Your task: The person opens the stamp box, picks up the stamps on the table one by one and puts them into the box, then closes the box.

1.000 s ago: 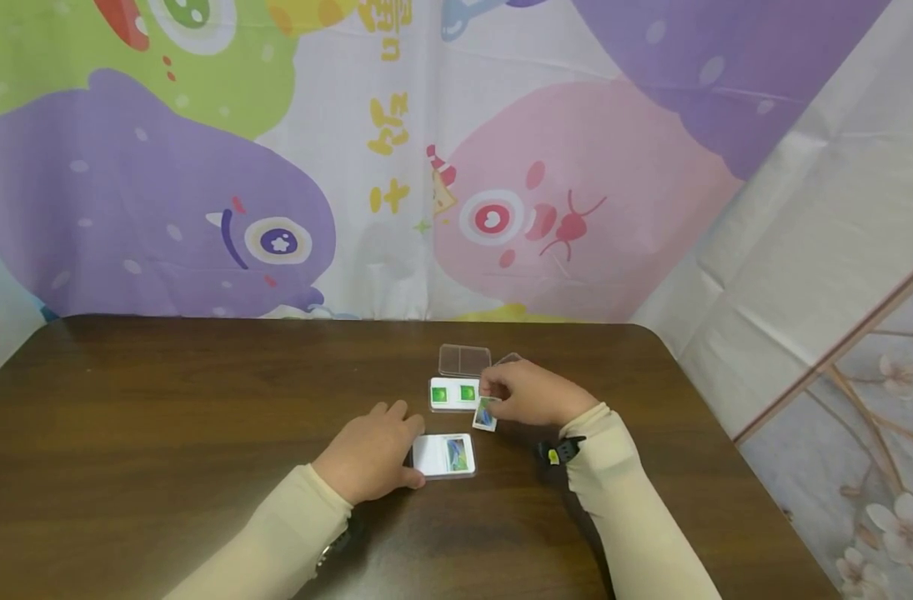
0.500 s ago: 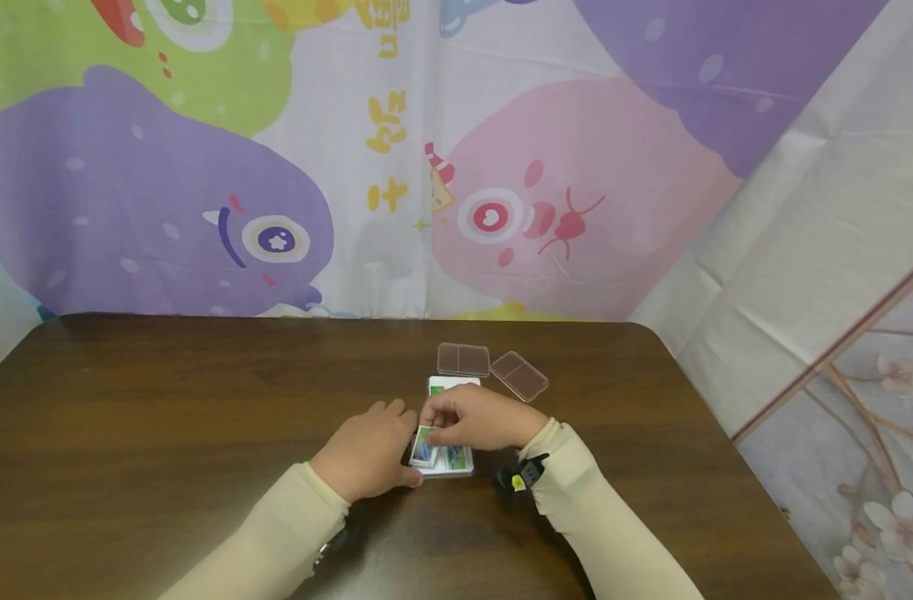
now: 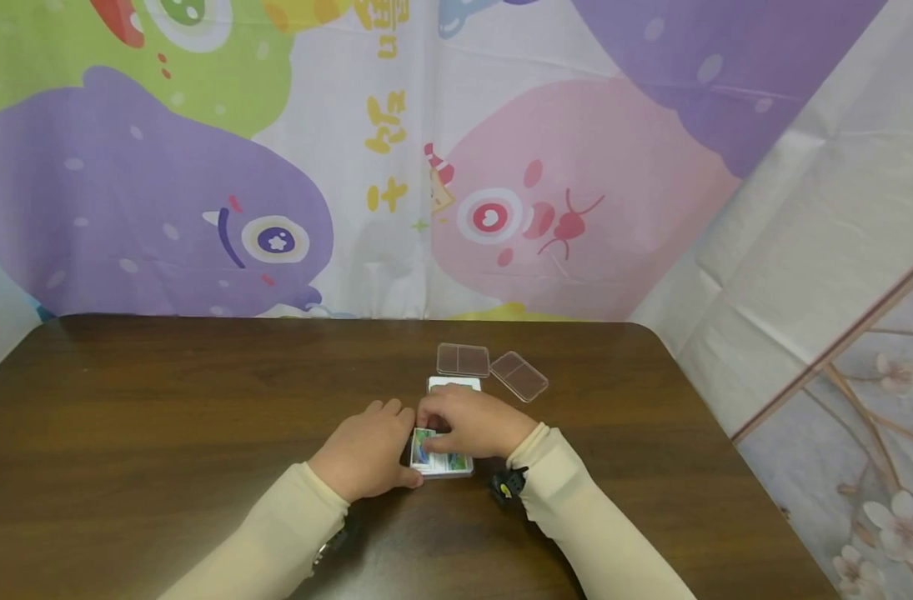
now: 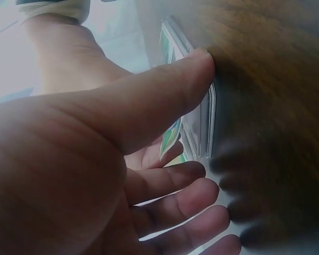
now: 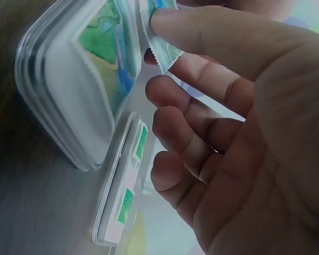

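You are indoors at a dark wood-grain worktop (image 3: 201, 375), with a cartoon-monster cloth (image 3: 388, 275) hung across the top of the frame and a blossom-print panel (image 3: 861, 442) at lower right; home or studio, you cannot tell.

The worktop (image 3: 201, 400) is viewed from the head, forward and down; left hand (image 4: 90, 149) and right hand (image 5: 239, 143) are seen close up, sideways, from the wrists; the near case (image 5: 69, 101) is shared by all.
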### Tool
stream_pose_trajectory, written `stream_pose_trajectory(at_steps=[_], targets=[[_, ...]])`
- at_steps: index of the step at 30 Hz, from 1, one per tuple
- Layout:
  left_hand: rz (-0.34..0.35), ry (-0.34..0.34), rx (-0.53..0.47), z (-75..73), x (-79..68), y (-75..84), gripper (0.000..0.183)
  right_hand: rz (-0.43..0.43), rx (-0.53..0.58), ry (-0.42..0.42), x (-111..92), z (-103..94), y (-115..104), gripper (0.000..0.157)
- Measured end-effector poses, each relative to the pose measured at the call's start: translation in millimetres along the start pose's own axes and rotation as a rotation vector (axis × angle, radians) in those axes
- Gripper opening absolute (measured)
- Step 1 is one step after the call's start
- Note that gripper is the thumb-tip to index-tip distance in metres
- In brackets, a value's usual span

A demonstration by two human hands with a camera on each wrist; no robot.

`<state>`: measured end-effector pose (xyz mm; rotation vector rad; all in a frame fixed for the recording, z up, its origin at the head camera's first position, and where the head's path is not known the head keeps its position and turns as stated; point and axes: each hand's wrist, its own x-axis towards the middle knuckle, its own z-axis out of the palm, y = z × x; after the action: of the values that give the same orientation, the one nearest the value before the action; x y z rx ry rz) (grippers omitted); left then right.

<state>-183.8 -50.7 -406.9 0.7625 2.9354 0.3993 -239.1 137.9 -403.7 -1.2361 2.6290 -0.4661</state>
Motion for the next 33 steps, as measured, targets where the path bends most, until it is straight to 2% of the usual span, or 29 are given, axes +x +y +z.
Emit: stream_pose_trajectory(at_steps=[4,11,14,18,20,24,33], targets=[[0.002,0.001,-0.002,-0.6,0.5,0.7,0.062,0.039,0.024,-0.024,-1,0.6,0,0.015],[0.023,0.001,0.0,-1.7,1.2,0.8,0.059,0.052,0.051,-0.035,-10,-7.3,7,0.017],[0.043,-0.004,0.006,-1.4,2.4,0.2,0.06,0.133,0.052,-0.071,-20,-16.6,11,0.022],[0.066,0.002,0.01,0.0,4.4,-2.5,0.058,0.275,0.063,-0.178,-27,-22.2,10,0.04],[0.07,0.004,0.011,0.8,5.1,-3.8,0.055,0.318,0.066,-0.216,-27,-21.6,8,0.045],[0.071,0.009,0.009,1.9,5.6,-4.9,0.05,0.315,0.062,-0.245,-24,-19.2,4,0.044],[0.097,0.049,-0.002,1.3,4.5,-1.1,0.044,0.314,0.042,-0.24,-22,-16.5,2,0.042]])
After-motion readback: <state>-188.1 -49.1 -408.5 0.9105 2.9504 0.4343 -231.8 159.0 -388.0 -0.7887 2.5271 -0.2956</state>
